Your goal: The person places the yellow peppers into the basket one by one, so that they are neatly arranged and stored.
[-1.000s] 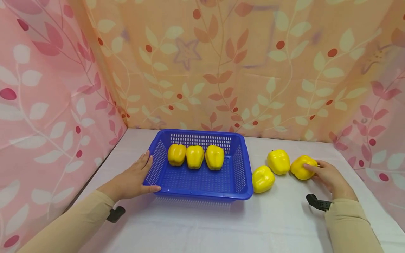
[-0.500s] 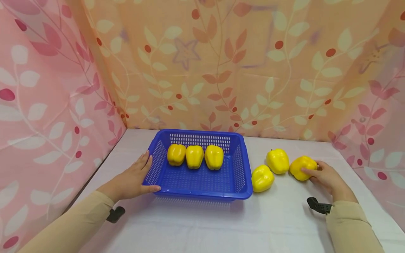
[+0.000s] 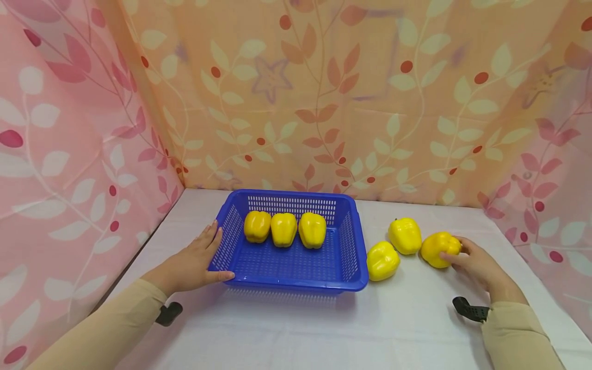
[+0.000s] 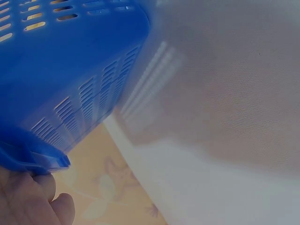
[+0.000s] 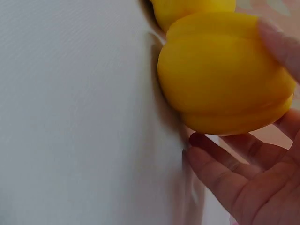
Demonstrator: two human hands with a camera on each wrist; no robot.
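A blue plastic basket (image 3: 296,285) stands on the table, with three yellow bell peppers (image 3: 283,229) in a row inside it. My left hand (image 3: 191,262) rests with fairly straight fingers on its left rim, the thumb lying at the near left corner. From below, the left wrist view shows the basket's slotted wall (image 4: 70,98) and fingertips at the rim. At the far right, my right hand (image 3: 478,267) grips another yellow bell pepper (image 3: 438,250), thumb on one side and fingers around the other. In the right wrist view this pepper (image 5: 220,75) appears close over the white cloth.
Two more yellow bell peppers stand loose between the basket and my right hand: one pepper (image 3: 383,261) right by the basket's right side, the other pepper (image 3: 405,236) farther back. A white cloth (image 3: 296,334) covers the table. Patterned curtains (image 3: 296,103) enclose the back and sides.
My right hand and the bell pepper it holds have shifted slightly toward me, and the pepper has turned a little. My left hand and the basket stay in place.
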